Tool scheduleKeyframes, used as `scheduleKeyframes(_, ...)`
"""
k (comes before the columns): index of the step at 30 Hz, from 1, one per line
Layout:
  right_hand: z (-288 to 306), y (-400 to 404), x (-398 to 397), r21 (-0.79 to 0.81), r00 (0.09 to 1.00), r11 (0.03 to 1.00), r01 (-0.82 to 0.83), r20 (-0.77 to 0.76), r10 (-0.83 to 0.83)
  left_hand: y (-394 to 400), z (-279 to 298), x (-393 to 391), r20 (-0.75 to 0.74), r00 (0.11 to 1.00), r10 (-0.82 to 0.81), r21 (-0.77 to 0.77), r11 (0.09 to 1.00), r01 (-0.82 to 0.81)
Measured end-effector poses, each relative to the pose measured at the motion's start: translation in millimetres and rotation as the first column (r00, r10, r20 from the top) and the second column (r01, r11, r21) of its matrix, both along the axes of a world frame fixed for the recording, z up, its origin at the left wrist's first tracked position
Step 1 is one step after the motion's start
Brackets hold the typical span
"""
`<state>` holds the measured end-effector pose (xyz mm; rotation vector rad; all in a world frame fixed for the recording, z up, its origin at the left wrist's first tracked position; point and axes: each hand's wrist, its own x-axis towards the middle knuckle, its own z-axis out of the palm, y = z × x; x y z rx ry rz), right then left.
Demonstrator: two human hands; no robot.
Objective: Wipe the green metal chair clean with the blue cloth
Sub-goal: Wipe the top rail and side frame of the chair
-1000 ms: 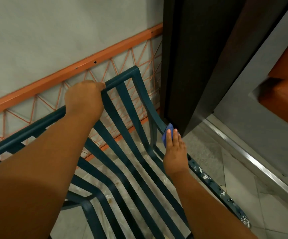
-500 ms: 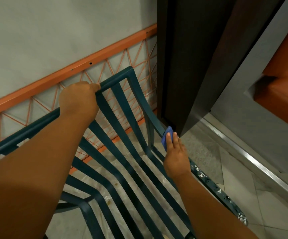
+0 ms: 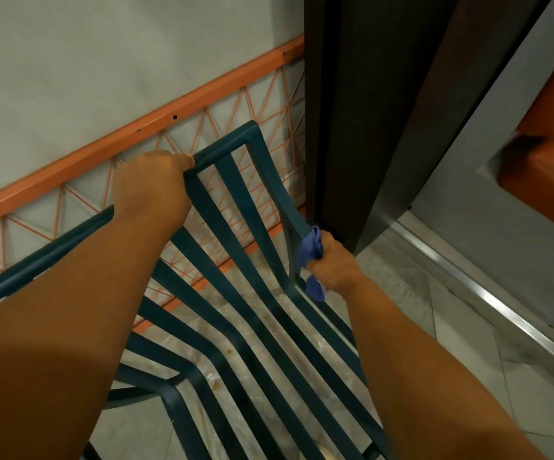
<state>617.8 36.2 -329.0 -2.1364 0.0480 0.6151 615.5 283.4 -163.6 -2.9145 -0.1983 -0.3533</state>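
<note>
The green metal chair [image 3: 235,260], made of flat slats, fills the middle and lower frame, seen from above. My left hand [image 3: 151,185] grips the top rail of its backrest. My right hand [image 3: 333,265] is closed around the blue cloth [image 3: 309,252], pressing it against the chair's right side rail where the backrest curves into the seat. Part of the cloth hangs below my fist. My forearms hide much of the left backrest and the right seat edge.
A dark door frame [image 3: 362,111] stands right beside the chair's right rail. An orange rail with string lattice [image 3: 156,127] runs along the wall behind. A metal threshold strip [image 3: 488,300] crosses the tiled floor on the right.
My right hand has turned from lying flat on the cloth to gripping the rail with the cloth bunched in a fist. The left hand stays on the top rail.
</note>
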Motion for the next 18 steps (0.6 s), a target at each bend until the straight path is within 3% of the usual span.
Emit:
scheduleKeyframes(3, 9, -2, 20, -0.201, 0.991, 0.976, -0.087, -0.117, 0.064, -1, 0, 1, -0.002, 1.0, -0.001, 0.004, 1.0, 0.001)
scheduleKeyframes(8, 9, 14, 16, -0.003, 1.0, 1.0, 0.005, -0.02, -0.005, -1, 0, 1, -0.016, 1.0, 0.02, 0.007, 1.0, -0.02)
scheduleKeyframes(11, 5, -7, 2, 0.045, 0.994, 0.998, -0.052, -0.098, 0.056, -1, 1, 2, -0.027, 0.999, 0.022, 0.024, 0.999, -0.022)
scheduleKeyframes(15, -2, -47, -2, -0.015, 0.929, 0.979, -0.205, -0.318, 0.19, -4, 1, 1, -0.035, 0.999, 0.03, 0.033, 0.999, -0.029)
scheduleKeyframes(18, -9, -50, 3, -0.07, 0.927, 0.97, -0.232, -0.318, 0.199, -7, 2, 1, -0.041, 0.999, 0.036, 0.044, 0.998, -0.034)
